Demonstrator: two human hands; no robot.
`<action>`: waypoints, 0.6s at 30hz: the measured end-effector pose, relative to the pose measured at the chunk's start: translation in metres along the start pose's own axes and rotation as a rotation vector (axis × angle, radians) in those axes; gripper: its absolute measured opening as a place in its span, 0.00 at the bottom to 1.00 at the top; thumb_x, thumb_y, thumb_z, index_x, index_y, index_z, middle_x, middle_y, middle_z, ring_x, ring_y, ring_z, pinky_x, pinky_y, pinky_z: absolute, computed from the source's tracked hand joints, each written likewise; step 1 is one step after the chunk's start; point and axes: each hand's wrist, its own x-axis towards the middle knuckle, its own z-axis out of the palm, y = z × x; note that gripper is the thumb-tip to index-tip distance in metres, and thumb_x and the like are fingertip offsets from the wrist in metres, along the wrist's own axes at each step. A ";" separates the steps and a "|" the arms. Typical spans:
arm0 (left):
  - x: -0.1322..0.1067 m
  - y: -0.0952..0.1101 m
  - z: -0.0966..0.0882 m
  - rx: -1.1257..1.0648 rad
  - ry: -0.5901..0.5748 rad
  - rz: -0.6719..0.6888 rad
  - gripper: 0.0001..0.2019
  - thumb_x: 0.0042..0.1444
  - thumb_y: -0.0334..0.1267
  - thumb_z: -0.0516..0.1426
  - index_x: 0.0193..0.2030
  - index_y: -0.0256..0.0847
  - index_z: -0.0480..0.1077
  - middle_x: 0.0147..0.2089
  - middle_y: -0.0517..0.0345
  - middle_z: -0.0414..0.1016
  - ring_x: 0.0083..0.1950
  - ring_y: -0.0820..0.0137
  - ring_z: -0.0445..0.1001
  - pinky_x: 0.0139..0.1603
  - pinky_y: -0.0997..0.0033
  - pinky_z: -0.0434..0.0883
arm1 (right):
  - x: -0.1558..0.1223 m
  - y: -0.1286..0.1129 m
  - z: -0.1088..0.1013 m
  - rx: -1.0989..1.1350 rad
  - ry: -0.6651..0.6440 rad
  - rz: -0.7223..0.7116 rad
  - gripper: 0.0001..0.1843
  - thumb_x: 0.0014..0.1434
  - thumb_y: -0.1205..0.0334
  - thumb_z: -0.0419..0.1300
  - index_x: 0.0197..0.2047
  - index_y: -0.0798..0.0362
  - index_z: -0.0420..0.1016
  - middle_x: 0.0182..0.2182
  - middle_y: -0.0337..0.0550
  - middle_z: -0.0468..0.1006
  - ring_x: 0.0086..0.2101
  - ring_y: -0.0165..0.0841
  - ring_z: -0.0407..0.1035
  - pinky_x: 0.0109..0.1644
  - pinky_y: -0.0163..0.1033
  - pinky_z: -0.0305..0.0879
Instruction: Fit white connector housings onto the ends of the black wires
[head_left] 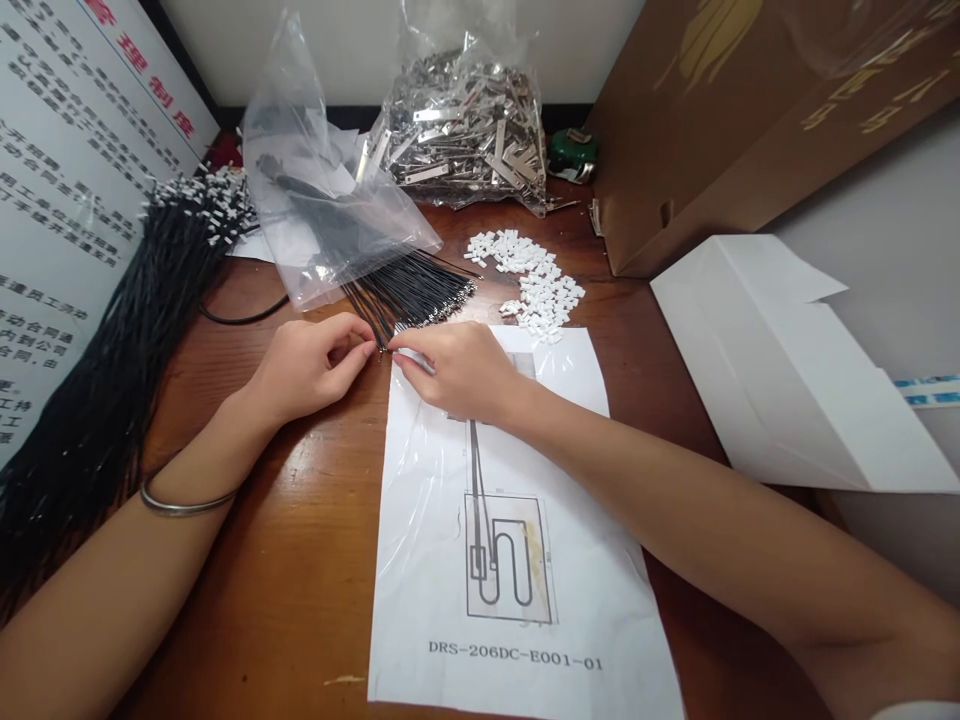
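Note:
My left hand [315, 362] and my right hand [454, 368] meet fingertip to fingertip at the near end of a bundle of thin black wires [412, 290] that spills from a clear plastic bag [330, 200]. Both hands are pinched closed on the wire ends; what exactly sits between the fingers is too small to make out. A pile of small white plastic connectors [532, 280] lies just beyond my right hand. Under my right hand lies a sleeved paper drawing [510, 540] marked DRS-206DC-E001-01. A metal bangle [180, 502] circles my left wrist.
A large bundle of black wires with white ends [112, 380] lies along the left. A bag of metal clips [469, 125] stands at the back, a green tape roll [571, 155] beside it. A brown cardboard box [750, 110] and white folded paper [780, 370] fill the right.

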 end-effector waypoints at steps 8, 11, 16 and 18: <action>-0.001 -0.007 0.001 0.107 0.101 0.063 0.15 0.61 0.45 0.54 0.43 0.45 0.81 0.33 0.57 0.84 0.31 0.66 0.80 0.35 0.69 0.70 | 0.000 0.001 0.002 -0.016 0.008 -0.012 0.16 0.66 0.62 0.53 0.44 0.53 0.83 0.38 0.45 0.86 0.37 0.38 0.77 0.37 0.41 0.58; -0.002 -0.010 0.004 0.133 0.119 0.104 0.16 0.62 0.44 0.54 0.45 0.44 0.82 0.32 0.55 0.84 0.31 0.65 0.80 0.35 0.69 0.71 | 0.000 0.001 0.002 -0.013 0.011 -0.009 0.16 0.67 0.62 0.53 0.45 0.53 0.83 0.39 0.45 0.86 0.37 0.38 0.78 0.37 0.41 0.58; -0.002 -0.014 0.008 0.186 0.145 0.161 0.17 0.62 0.44 0.53 0.45 0.44 0.83 0.30 0.55 0.83 0.30 0.66 0.80 0.33 0.70 0.71 | 0.000 0.001 0.002 -0.011 0.007 -0.001 0.16 0.67 0.62 0.53 0.45 0.53 0.83 0.39 0.44 0.86 0.38 0.37 0.78 0.38 0.40 0.59; -0.002 -0.015 0.008 0.200 0.159 0.175 0.17 0.62 0.44 0.53 0.44 0.43 0.83 0.30 0.55 0.83 0.29 0.66 0.80 0.32 0.70 0.71 | 0.000 0.001 0.002 -0.011 0.008 0.001 0.16 0.67 0.62 0.53 0.45 0.53 0.83 0.39 0.44 0.86 0.38 0.37 0.78 0.38 0.40 0.59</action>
